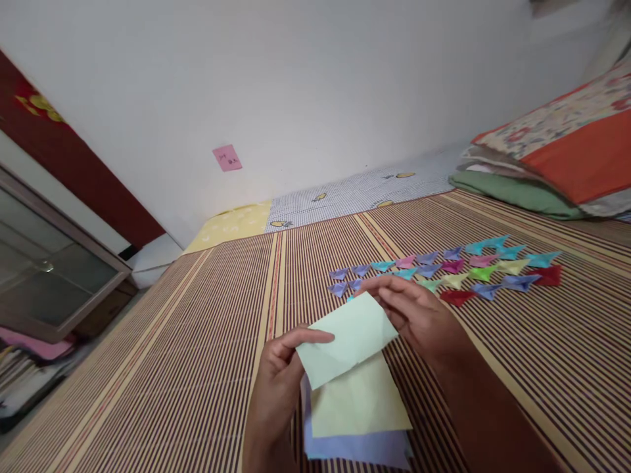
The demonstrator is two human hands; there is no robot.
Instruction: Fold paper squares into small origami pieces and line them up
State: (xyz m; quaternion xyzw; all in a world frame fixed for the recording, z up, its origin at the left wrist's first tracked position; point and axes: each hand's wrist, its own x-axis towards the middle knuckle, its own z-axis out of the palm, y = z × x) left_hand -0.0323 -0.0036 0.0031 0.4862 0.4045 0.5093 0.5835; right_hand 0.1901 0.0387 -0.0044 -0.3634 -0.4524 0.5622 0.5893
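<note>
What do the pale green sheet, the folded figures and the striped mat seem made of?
Pale green sheet: matte paper, thin-edged and without shine. Folded figures: likely matte paper, given their pointed folds. Striped mat: perhaps bamboo or straw, dull, from its narrow slat-like lines.

The green sheet (357,328) is matt paper — the mat (221,322) looks ribbed.

I count one mint sheet (352,338) at the fingers (313,336), one yellow sheet (365,401) below them, over twenty folded papers (452,265) beyond the right fingers (401,300), some hidden, and one pink note (227,157) well past the left ones.
</note>
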